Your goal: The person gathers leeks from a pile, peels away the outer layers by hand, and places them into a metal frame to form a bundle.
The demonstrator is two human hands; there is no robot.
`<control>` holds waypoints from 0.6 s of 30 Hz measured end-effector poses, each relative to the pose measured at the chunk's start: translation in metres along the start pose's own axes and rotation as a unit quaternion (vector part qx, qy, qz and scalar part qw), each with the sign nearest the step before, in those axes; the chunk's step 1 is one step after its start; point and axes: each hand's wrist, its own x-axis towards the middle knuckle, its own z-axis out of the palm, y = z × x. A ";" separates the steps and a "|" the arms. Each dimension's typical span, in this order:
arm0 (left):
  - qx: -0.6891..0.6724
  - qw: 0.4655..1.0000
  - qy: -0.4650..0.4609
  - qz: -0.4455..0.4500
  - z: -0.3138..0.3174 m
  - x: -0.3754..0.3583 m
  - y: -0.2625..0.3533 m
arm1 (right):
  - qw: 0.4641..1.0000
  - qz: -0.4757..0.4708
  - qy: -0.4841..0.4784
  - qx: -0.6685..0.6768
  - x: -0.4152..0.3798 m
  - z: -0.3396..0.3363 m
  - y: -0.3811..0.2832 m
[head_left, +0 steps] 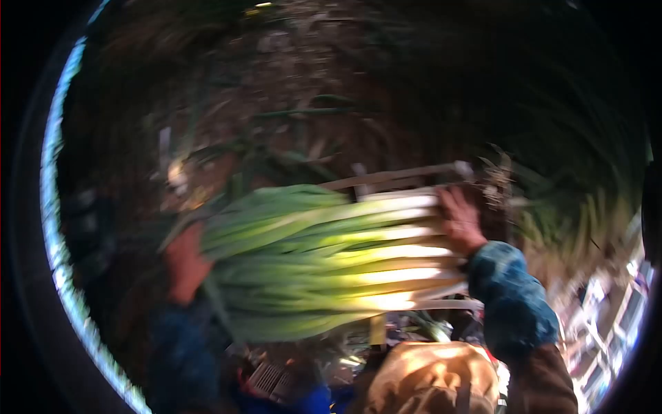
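Observation:
A broad layer of leeks [324, 255] stretches sideways between my two hands, green leaves on the left and white shanks on the right. My left hand [185, 265] grips the leafy end, its fingers blurred and partly hidden by the leaves. Over the white ends at the right lies my right hand [460, 219], fingers bent against the upper shanks; its thumb is not visible. A pale wooden slat [400, 176], seemingly part of a crate, shows along the far side of the leeks. Motion blur hides the finer detail.
More leeks with pale stems [583, 231] lie in shadow at the right. Loose green leaves [303, 112] are scattered on the brown soil [303, 62] ahead. Close to my body is a tan cloth item [431, 379]. A slotted plastic piece [267, 378] sits at the lower left.

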 end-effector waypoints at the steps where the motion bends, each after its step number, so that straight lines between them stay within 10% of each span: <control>1: -0.027 0.998 -0.023 -0.056 0.030 -0.028 -0.044 | 0.998 0.016 -0.025 0.059 -0.003 -0.001 0.003; 5: -0.254 0.961 -0.019 -0.107 0.240 -0.071 -0.176 | 0.992 0.053 -0.093 0.061 -0.001 0.014 0.014; 9: 0.003 0.977 -0.204 -0.056 0.145 -0.025 -0.136 | 0.997 -0.048 0.055 -0.005 0.011 0.028 0.022; 10: -0.007 0.963 -0.259 -0.077 0.086 -0.014 -0.122 | 0.995 0.034 -0.091 -0.019 0.018 -0.016 -0.008; 12: -0.020 0.923 -0.365 -0.120 -0.022 0.009 -0.077 | 0.996 0.031 -0.063 -0.047 0.024 -0.023 -0.014; 18: 0.097 0.979 -0.162 -0.077 -0.169 0.016 0.076 | 0.984 -0.042 0.175 -0.012 -0.068 -0.123 -0.018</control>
